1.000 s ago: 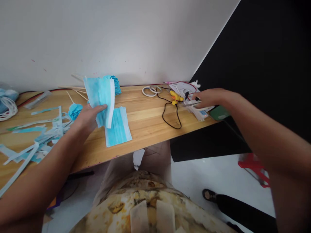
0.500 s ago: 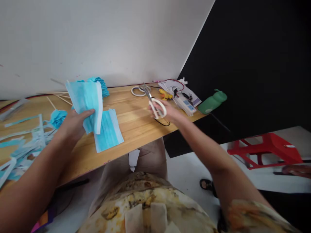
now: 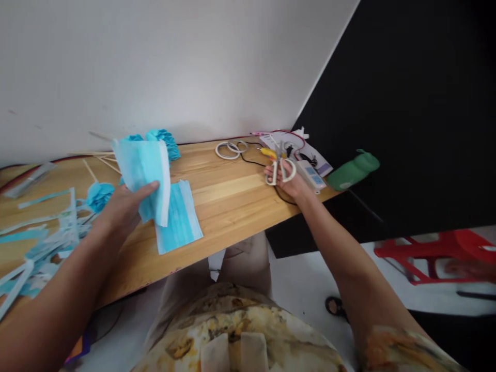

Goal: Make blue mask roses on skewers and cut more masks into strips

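Observation:
My left hand (image 3: 126, 204) pinches a blue face-mask sheet (image 3: 141, 163) with a white edge, thumb on top. Under and beside it, a second blue mask sheet (image 3: 178, 219) lies flat near the table's front edge. Over the right part of the table, my right hand (image 3: 291, 181) holds scissors (image 3: 279, 164) by their white handles. The blades point away from me, and the handles are spread apart. Blue crumpled flowers (image 3: 165, 142) sit behind the held sheet, and a blue flower on a stick (image 3: 99, 196) lies left of it.
Cut strips (image 3: 54, 243) heap at the table's left. Two tape rolls (image 3: 228, 150), a yellow glue gun (image 3: 268, 152), a power strip (image 3: 312, 175), papers and a green bottle (image 3: 353, 171) lie along the right. A red stool (image 3: 434, 256) and another person's hand are at far right.
My right hand has moved right with the scissors, near the power strip, and the scissors have turned with their handles wider apart. My left hand still holds the sheet. The view has shifted slightly.

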`<move>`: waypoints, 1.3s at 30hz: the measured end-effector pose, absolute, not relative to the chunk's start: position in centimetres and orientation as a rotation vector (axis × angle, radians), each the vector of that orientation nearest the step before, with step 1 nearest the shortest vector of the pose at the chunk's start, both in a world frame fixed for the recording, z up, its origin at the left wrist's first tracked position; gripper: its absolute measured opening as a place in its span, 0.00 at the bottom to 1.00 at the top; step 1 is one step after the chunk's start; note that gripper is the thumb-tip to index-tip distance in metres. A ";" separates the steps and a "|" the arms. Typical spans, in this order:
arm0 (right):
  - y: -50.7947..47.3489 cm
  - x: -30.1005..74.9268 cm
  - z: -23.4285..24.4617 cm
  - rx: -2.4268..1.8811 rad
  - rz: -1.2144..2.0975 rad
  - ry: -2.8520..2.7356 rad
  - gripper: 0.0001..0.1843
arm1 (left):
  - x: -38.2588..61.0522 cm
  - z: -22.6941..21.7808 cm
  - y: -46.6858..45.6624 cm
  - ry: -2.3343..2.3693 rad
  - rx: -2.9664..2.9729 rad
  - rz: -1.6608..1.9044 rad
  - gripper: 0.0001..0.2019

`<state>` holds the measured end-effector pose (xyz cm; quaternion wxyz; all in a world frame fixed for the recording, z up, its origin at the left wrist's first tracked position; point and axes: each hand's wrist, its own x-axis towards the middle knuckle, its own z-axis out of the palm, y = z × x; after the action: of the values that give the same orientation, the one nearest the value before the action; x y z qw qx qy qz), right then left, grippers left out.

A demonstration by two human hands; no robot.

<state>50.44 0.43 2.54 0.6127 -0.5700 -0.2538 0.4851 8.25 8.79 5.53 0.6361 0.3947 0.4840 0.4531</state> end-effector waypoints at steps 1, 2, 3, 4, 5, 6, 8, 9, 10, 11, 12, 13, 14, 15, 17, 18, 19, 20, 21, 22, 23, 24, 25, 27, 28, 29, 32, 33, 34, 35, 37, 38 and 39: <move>0.1 50.8 2.7 -1.314 1.109 -0.624 0.15 | 8.2 5.5 8.7 1.105 0.904 1.020 0.29; 0.0 50.7 2.9 -1.307 1.113 -0.687 0.18 | 8.2 5.4 8.7 1.099 0.908 1.007 0.29; 0.1 50.3 3.1 -1.304 1.098 -0.760 0.21 | 8.2 5.4 8.6 1.082 0.923 0.985 0.29; 0.3 49.5 3.3 -1.290 1.089 -0.846 0.23 | 8.2 5.4 8.6 1.065 0.943 0.972 0.29; 0.8 48.3 3.6 -1.276 1.089 -0.924 0.25 | 8.2 5.3 8.6 1.054 0.966 0.957 0.29; 1.3 46.7 3.9 -1.249 1.105 -0.979 0.27 | 8.2 5.2 8.6 1.051 0.990 0.942 0.30; 2.7 42.9 4.5 -1.163 1.204 -1.022 0.29 | 8.2 5.1 8.6 1.068 1.038 0.910 0.30; 3.5 40.8 4.8 -1.107 1.258 -1.021 0.30 | 8.1 5.1 8.5 1.082 1.063 0.895 0.30; 4.4 38.8 5.0 -1.053 1.300 -1.015 0.31 | 8.1 5.0 8.5 1.098 1.090 0.884 0.30; 5.2 36.9 5.2 -1.015 1.349 -1.017 0.33 | 8.1 4.9 8.5 1.110 1.121 0.876 0.29; 5.9 35.2 5.3 -0.987 1.367 -1.026 0.35 | 8.0 4.8 8.5 1.122 1.151 0.871 0.29; 6.6 33.8 5.5 -0.967 1.374 -1.051 0.36 | 8.0 4.7 8.5 1.130 1.183 0.863 0.29; 7.3 32.6 5.6 -0.945 1.384 -1.088 0.37 | 8.0 4.6 8.5 1.134 1.216 0.850 0.28; 7.8 31.8 5.7 -0.931 1.381 -1.131 0.37 | 7.9 4.5 8.5 1.134 1.252 0.834 0.28; 8.6 30.8 5.9 -0.933 1.353 -1.224 0.36 | 7.8 4.3 8.5 1.125 1.325 0.803 0.27; 8.8 30.6 6.0 -0.947 1.326 -1.264 0.36 | 7.8 4.2 8.6 1.124 1.360 0.792 0.26; 9.1 30.5 6.0 -0.965 1.299 -1.300 0.36 | 7.7 4.2 8.6 1.126 1.390 0.786 0.26; 9.2 30.6 5.9 -0.980 1.277 -1.327 0.36 | 7.7 4.1 8.6 1.131 1.415 0.789 0.26; 9.3 30.6 5.7 -0.992 1.265 -1.350 0.36 | 7.7 4.1 8.7 1.136 1.434 0.797 0.25; 9.3 30.7 5.4 -0.997 1.256 -1.365 0.36 | 7.7 4.1 8.7 1.138 1.449 0.806 0.25; 9.3 30.8 5.0 -1.000 1.248 -1.370 0.36 | 7.7 4.1 8.7 1.135 1.460 0.811 0.25; 9.2 30.8 4.6 -1.000 1.241 -1.366 0.35 | 7.7 4.0 8.8 1.130 1.464 0.809 0.25; 9.1 30.7 4.2 -1.001 1.239 -1.356 0.35 | 7.7 3.9 8.8 1.123 1.464 0.795 0.25; 8.8 30.6 3.5 -1.006 1.242 -1.328 0.35 | 7.8 3.6 8.9 1.112 1.440 0.742 0.24; 8.7 30.5 3.3 -1.006 1.247 -1.317 0.35 | 7.8 3.5 8.9 1.108 1.415 0.714 0.23; 8.5 30.5 3.2 -1.005 1.253 -1.308 0.36 | 7.9 3.3 8.9 1.109 1.382 0.691 0.23; 8.3 30.6 3.5 -0.997 1.279 -1.267 0.38 | 8.0 3.4 8.7 1.138 1.246 0.668 0.22; 8.3 30.8 3.8 -1.001 1.298 -1.248 0.38 | 8.0 3.6 8.7 1.151 1.197 0.690 0.22; 8.2 31.0 4.2 -1.015 1.314 -1.230 0.37 | 8.0 3.9 8.7 1.160 1.150 0.725 0.23; 8.2 31.3 4.5 -1.038 1.320 -1.221 0.36 | 7.9 4.2 8.7 1.163 1.107 0.768 0.25; 8.1 32.0 5.1 -1.085 1.301 -1.245 0.33 | 7.8 4.8 8.8 1.162 1.039 0.859 0.27; 8.0 32.3 5.3 -1.100 1.287 -1.278 0.32 | 7.7 5.0 8.8 1.160 1.017 0.894 0.27; 8.0 32.6 5.5 -1.106 1.275 -1.319 0.31 | 7.6 5.2 8.9 1.163 1.002 0.920 0.28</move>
<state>32.57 7.95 5.47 0.4790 -0.4533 -0.5406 0.5224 7.57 8.90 5.24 0.6256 0.4366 0.5070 0.4012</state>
